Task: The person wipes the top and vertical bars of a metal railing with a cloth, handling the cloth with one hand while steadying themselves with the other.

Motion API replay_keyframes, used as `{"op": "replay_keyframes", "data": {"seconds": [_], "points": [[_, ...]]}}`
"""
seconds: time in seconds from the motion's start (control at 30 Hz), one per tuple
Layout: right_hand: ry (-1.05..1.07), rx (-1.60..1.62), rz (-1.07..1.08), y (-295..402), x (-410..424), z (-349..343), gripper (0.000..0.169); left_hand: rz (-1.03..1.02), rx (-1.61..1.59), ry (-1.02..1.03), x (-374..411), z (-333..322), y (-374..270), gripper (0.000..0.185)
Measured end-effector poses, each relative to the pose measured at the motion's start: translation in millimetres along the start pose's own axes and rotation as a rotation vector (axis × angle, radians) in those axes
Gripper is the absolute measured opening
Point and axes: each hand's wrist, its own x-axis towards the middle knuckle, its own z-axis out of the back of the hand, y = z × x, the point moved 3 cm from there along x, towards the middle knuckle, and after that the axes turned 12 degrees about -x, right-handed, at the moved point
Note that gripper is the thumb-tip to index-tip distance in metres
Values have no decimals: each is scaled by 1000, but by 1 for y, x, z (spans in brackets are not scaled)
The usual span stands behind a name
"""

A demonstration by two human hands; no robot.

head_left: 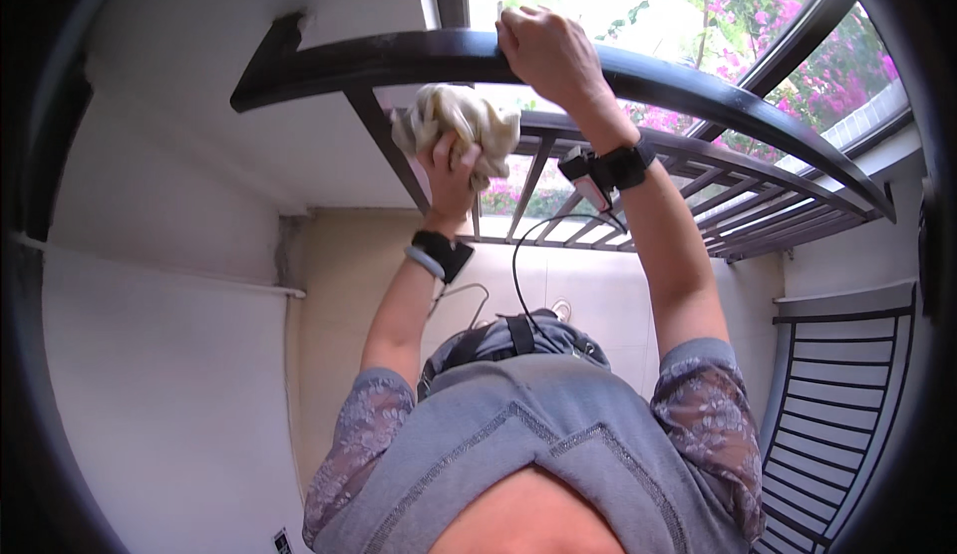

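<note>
A crumpled, pale, stained cloth [457, 124] is bunched in my left hand [450, 173], fingers curled into its underside. The cloth is raised just below the dark handrail [419, 53], close to the left upright of the railing; whether it touches the metal I cannot tell. Higher up and to the right, my right hand [552, 49] is closed over the same handrail, its knuckles on top. Part of the lower rail [695, 147] and the slanting balusters run beneath and behind both hands.
Behind the railing is a dark-framed window [804, 38] with pink blossoms outside. A white wall [187, 128] bears the handrail's left end. Black straps with small devices sit on both wrists, and a cable [516, 262] loops near my waist. A barred panel [837, 404] stands at right.
</note>
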Motion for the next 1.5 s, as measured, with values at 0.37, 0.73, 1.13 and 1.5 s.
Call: {"op": "replay_keyframes", "data": {"seconds": [0.37, 0.73, 1.13, 1.5], "points": [[59, -36, -14, -1, -3, -3, 24, 123, 11, -84, 71, 71, 4, 45], [57, 63, -66, 4, -4, 4, 16, 58, -411, 236, 73, -66, -94, 36], [387, 868, -400, 27, -258, -43, 82, 1254, -1445, 228, -28, -12, -67, 74], [-152, 505, -516, 101, -175, -78, 67, -63, 228, 93, 161, 154, -40, 46]]}}
